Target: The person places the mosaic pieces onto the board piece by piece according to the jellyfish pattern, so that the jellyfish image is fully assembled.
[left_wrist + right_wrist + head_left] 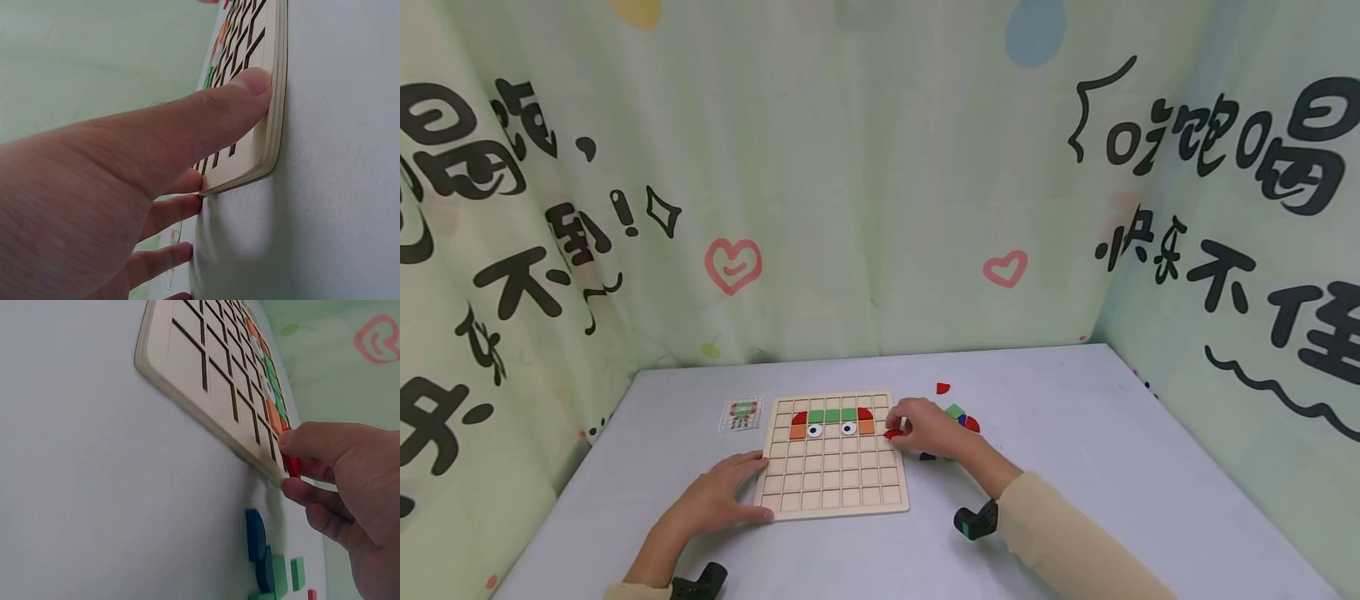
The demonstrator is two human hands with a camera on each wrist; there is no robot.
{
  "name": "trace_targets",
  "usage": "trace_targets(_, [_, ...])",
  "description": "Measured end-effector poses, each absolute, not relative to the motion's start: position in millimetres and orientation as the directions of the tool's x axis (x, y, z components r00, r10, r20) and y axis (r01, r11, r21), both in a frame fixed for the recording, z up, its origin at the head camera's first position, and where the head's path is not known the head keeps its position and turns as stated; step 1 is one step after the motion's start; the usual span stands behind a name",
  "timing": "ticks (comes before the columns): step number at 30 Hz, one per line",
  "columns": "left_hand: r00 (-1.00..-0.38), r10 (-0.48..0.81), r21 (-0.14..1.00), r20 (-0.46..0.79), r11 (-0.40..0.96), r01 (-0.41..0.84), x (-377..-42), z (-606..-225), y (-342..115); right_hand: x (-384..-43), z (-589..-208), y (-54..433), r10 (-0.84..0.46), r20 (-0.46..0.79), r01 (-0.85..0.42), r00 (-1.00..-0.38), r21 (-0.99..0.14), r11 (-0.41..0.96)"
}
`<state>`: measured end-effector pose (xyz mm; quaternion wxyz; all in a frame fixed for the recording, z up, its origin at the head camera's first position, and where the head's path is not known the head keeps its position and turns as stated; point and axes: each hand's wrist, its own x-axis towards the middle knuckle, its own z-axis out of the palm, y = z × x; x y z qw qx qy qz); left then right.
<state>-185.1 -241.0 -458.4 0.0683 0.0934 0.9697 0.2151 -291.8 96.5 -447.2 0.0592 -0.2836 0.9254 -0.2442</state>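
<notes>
A wooden grid board (835,485) lies on the white table. Across its upper rows sit green squares (832,415) between red rounded pieces (865,413), with orange squares (797,432) and white eye pieces (848,428) below. My left hand (724,493) rests at the board's near left corner, the thumb on its rim and the fingers spread along the side. Between thumb and fingers, my right hand (934,429) pinches a red piece (291,464) with a rounded edge. It is right at the board's right edge, partly covered by the fingers.
Left of the board lies a small card (742,414) printed with a colored grid figure. Several loose pieces lie to the right, including dark blue ones (255,534) and a green one (298,573). A red piece (943,388) lies farther back. Curtains (872,192) stand behind the table.
</notes>
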Motion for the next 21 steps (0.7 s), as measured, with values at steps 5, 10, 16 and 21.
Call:
trace_targets(5, [-0.973, 0.214, 0.434, -0.087, 0.887, 0.157, -185.1, -458.8, -242.2, -292.2, -446.4, 68.1, -0.621, 0.045, -0.555, -0.783, -0.501, 0.664])
trace_targets(10, [-0.973, 0.214, 0.44, -0.09, 0.885, 0.154, -185.6, -460.3, -242.3, -287.6, -448.2, 44.1, -0.686, 0.022, -0.619, -0.727, -0.452, 0.642])
trace_targets(16, [-0.972, 0.214, 0.432, -0.092, 0.888, 0.155, -186.0, -459.7, -241.4, -281.3, -450.4, 29.6, -0.715, -0.008, -0.646, -0.699, -0.42, 0.637])
trace_targets(21, [-0.974, 0.21, 0.431, -0.09, 0.89, 0.152, -185.2, -459.4, -241.7, -278.6, -451.2, 29.2, -0.676, 0.013, -0.626, -0.737, -0.39, 0.676])
